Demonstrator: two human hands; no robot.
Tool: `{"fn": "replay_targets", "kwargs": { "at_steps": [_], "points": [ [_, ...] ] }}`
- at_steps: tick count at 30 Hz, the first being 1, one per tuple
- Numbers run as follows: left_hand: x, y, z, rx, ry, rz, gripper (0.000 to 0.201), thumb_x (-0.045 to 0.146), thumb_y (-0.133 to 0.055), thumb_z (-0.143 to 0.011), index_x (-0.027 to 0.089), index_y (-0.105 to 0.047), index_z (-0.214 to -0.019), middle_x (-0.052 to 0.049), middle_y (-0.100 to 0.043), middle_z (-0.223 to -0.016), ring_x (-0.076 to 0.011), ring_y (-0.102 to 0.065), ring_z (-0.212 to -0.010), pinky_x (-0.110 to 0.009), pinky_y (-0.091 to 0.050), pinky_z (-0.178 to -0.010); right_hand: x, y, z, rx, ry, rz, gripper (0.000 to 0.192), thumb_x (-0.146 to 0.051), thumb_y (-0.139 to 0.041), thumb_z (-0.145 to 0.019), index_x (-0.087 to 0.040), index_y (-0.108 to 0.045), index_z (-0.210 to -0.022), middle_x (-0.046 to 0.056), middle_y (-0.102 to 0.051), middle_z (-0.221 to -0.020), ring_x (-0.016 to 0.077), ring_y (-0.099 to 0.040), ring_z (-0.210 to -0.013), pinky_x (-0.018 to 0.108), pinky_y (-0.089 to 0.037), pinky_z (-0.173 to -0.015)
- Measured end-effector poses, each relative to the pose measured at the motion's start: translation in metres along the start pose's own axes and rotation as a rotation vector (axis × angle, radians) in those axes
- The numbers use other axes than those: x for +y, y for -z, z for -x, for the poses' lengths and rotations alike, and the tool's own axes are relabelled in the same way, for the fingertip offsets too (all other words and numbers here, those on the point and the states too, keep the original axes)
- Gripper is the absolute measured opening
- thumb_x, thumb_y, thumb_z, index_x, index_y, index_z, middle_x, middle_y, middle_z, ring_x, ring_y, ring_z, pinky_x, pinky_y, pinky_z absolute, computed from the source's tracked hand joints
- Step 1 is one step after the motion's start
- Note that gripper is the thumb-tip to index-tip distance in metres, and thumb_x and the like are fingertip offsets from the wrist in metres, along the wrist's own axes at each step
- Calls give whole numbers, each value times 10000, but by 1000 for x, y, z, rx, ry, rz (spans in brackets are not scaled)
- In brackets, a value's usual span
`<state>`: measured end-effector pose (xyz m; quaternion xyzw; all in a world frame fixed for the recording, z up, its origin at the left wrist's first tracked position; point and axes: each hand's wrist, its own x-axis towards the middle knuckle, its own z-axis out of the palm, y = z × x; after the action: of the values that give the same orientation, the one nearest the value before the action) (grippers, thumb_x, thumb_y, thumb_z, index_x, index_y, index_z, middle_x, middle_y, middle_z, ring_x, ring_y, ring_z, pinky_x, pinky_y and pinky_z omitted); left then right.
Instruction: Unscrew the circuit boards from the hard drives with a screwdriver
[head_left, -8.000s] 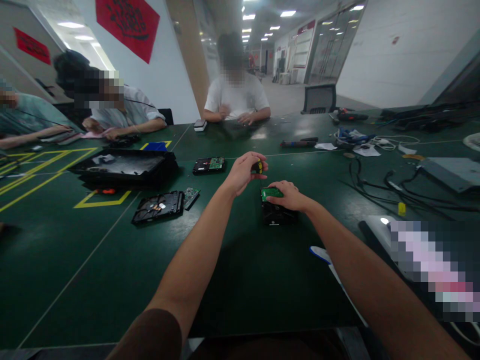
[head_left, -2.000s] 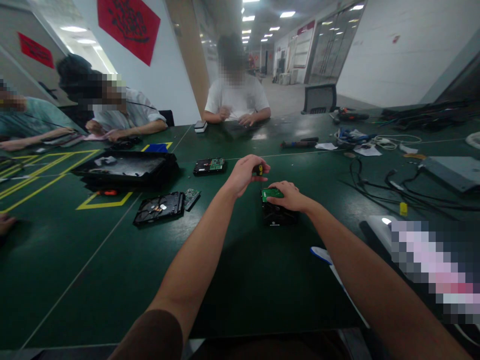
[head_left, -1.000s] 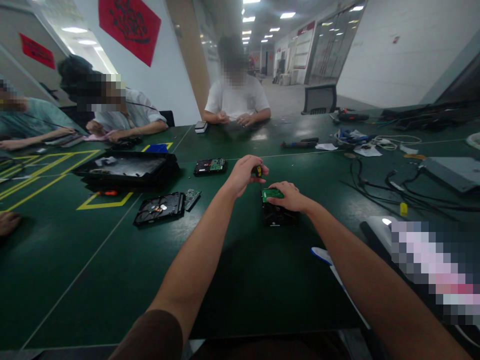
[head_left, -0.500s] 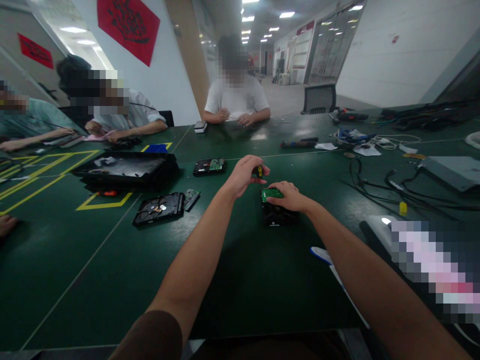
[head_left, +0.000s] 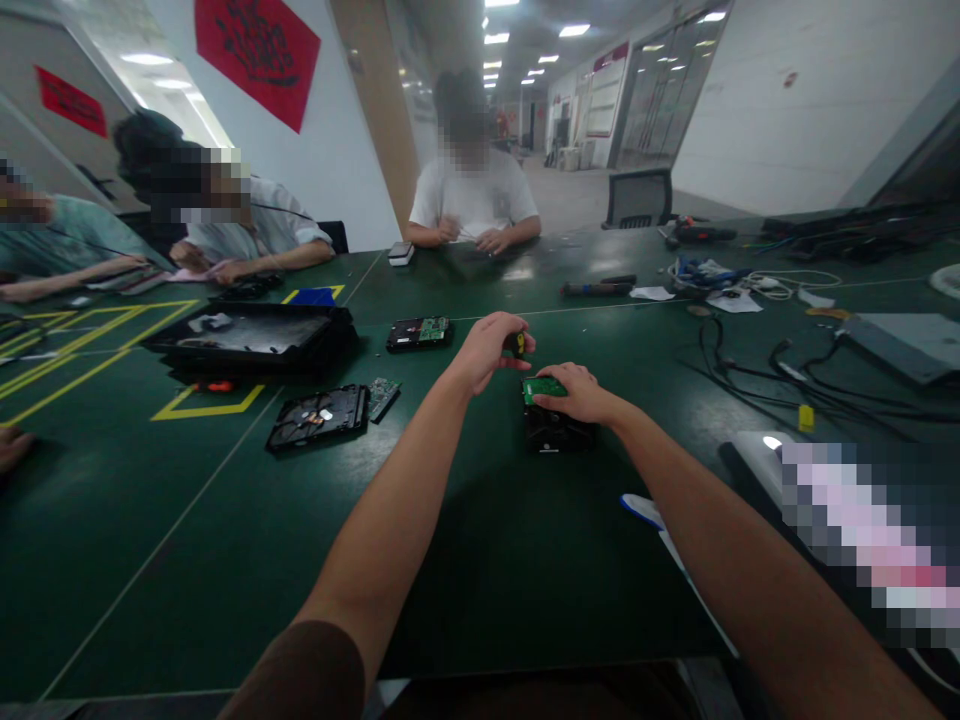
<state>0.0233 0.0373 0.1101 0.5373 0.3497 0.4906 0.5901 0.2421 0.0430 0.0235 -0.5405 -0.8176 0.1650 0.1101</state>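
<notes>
My left hand [head_left: 495, 350] is closed around the black and yellow handle of a screwdriver [head_left: 517, 343], over the far end of a hard drive [head_left: 556, 432]. The screwdriver's shaft and tip cannot be made out. The hard drive lies on the green table, its green circuit board [head_left: 541, 387] facing up. My right hand [head_left: 576, 391] grips the drive from the right, thumb across the board, and covers part of it.
Left of my hands lie a second hard drive [head_left: 319, 418], a loose circuit board [head_left: 384, 398] and another drive [head_left: 418, 333]. Black trays [head_left: 255, 335] stand farther left. Black cables [head_left: 787, 385] and a grey metal box [head_left: 900, 345] lie right. Co-workers sit across the table.
The fingers of my left hand have shifted slightly on the screwdriver handle. My right hand and the hard drive have stayed in place.
</notes>
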Motion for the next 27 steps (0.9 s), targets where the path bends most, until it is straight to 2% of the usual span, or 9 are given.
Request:
{"fn": "replay_targets", "kwargs": {
  "at_steps": [4, 9, 15, 18, 23, 27],
  "points": [
    [-3, 2, -3, 30, -25, 14, 183, 342, -648, -830, 174, -631, -899, -82, -716, -859, -213, -695, -852, -323, -601, -672, 0, 1, 1, -6, 4, -11, 585, -663, -613, -923, -358, -612, -1422, 110, -597, -1404, 373, -511, -1346, 565, -400, -1126],
    [-2, 4, -3, 47, -118, -144, 231, 357, -598, -844, 163, -719, -812, -85, -693, -889, -182, -641, -810, -238, -493, -565, -2, 2, 3, 5, 10, -17, 565, -645, -614, -927, -348, -620, -1407, 111, -606, -1396, 369, -521, -1336, 571, -396, -1130],
    [-1, 0, -1, 20, -34, -10, 221, 362, -641, -839, 169, -664, -944, -70, -704, -837, -202, -680, -811, -298, -575, -635, -2, 2, 2, 3, 2, -10, 582, -661, -616, -925, -356, -614, -1422, 111, -598, -1401, 374, -514, -1343, 571, -400, -1127],
    [-2, -1, -1, 16, -25, 37, 209, 359, -661, -837, 179, -626, -938, -66, -712, -842, -211, -699, -829, -326, -594, -663, -1, 2, 1, -3, 5, -8, 588, -661, -615, -925, -361, -608, -1430, 107, -594, -1410, 374, -509, -1349, 571, -399, -1131],
    [-2, 3, -2, 32, -119, -132, 217, 357, -610, -846, 166, -708, -811, -93, -702, -920, -195, -653, -853, -239, -507, -569, -2, 3, 2, -9, 6, -10, 564, -644, -608, -931, -350, -620, -1413, 116, -596, -1414, 381, -513, -1339, 580, -403, -1124],
    [-1, 3, -2, 42, -101, -130, 221, 358, -610, -836, 170, -724, -853, -93, -708, -951, -197, -655, -873, -240, -518, -575, -3, 2, 2, 0, 1, -1, 553, -649, -607, -934, -366, -620, -1409, 108, -599, -1406, 376, -507, -1349, 572, -392, -1136]
  ]
}}
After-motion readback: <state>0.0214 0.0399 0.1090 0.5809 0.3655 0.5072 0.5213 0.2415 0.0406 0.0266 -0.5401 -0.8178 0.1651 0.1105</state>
